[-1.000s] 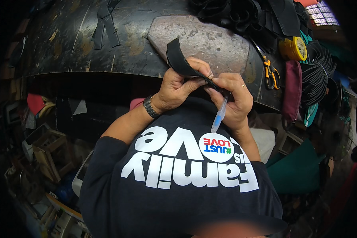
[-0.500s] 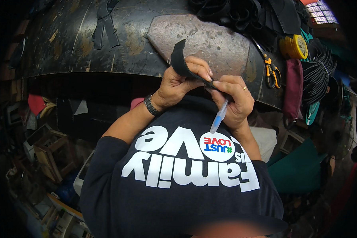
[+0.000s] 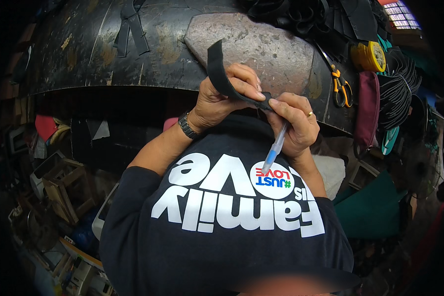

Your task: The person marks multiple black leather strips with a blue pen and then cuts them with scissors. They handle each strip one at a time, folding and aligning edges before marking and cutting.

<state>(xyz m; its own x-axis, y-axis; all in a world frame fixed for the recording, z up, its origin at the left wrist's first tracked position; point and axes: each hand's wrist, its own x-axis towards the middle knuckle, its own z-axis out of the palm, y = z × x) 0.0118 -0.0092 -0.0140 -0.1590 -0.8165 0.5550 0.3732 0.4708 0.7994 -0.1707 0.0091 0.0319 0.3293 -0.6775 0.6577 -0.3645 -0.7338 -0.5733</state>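
Together, two hands (image 3: 212, 104) (image 3: 302, 127) clamped on one black strip (image 3: 219, 74); right also holds one clear tool (image 3: 276, 149); one scissors (image 3: 341, 90) nearby

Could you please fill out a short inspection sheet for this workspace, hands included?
Surface: dark worktop, scuffed and stained; a grey-brown slab lies on it.
Job's things: black strip, bent, and a pen-like tool with a clear handle; its tip is hidden.
Clutter: black pile, crossed strips, orange-handled scissors, yellow container, maroon pouch.
Hands: left hand holds the strip; right hand holds the tool and pinches the strip's lower end.
Cables: bundled thin black cords at right; whether electrical, cannot tell.
Surroundings: wooden stool at left, dark green sheet at right; co-workers: nothing seen.
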